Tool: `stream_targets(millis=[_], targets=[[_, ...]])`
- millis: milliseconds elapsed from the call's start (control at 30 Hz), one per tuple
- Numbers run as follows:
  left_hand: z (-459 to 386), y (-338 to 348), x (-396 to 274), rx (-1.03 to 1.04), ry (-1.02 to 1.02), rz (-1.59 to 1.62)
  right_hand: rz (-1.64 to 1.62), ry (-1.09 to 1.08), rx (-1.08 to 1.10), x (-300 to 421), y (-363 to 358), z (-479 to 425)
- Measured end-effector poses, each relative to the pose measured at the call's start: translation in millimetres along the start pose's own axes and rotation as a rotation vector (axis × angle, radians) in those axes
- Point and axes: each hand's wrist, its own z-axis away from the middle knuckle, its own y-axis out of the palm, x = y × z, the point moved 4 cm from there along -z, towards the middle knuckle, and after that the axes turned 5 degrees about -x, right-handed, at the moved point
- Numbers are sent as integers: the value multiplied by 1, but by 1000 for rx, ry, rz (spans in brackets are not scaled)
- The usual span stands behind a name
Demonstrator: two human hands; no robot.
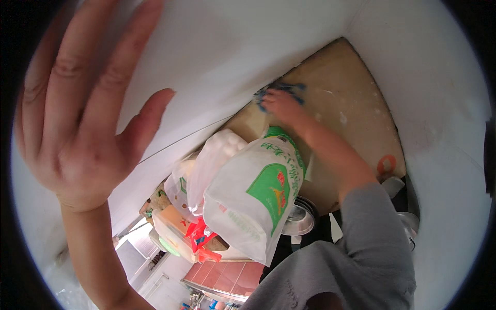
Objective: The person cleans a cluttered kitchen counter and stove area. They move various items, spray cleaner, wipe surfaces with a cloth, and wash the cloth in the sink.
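My left hand (89,128) is large and close at the left, back of the hand toward me, fingers apart and nothing in it. White wall lies behind it; whether the palm touches the wall cannot be told. On the tan surface (337,89), my right hand (285,104) presses a blue-and-dark cloth (298,87) against the edge where the surface meets the white wall (209,69). The fingers partly cover the cloth. Below that forearm stands a large white-and-green printed plastic sack (240,186).
White plastic bags (217,155) crowd beside the sack. Nearby are a translucent plastic container (170,230) and red packaging (199,232). Metal bowls (300,219) sit below the sack's right side. Another white wall (434,97) bounds the tan surface at right.
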Motion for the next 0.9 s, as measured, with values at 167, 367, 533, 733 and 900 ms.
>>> stream_targets(millis=[167,367,533,733,900], targets=[[13,6,2,50,2,47,76,55,240,-7,-2,16],[19,12,3,32,-56,-21,476,369,-15,-160,-139,95],[7,-1,-6,-22,-141,47,258,625,48,-88,-121,122],[3,-6,-10,-1,-213,123,129,89,477,17,-115,261],[10,-6,-13,-36,-212,116,358,301,225,-77,-152,199]])
